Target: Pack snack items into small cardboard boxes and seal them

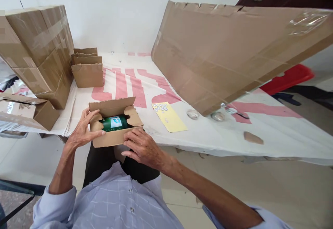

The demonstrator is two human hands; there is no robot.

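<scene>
An opened cardboard box (110,140) rests at the table's front edge, partly over my lap. Inside it lies a green bottle or canister (114,123) on its side, with a light blue and white label facing up. The box's long back flap stands raised and its short side flaps show at either end. My left hand (84,128) grips the left end, thumb along the front wall and fingers at the side flap. At the front right corner, my right hand (142,146) has its curled fingers on the box's front wall.
Stacked taped cartons (41,49) stand at the left, with small boxes (87,75) beside them. A large cardboard sheet (221,52) leans at the right. Also here are a yellow sticker sheet (169,118), tape rolls (193,114) and a cardboard scrap (253,138).
</scene>
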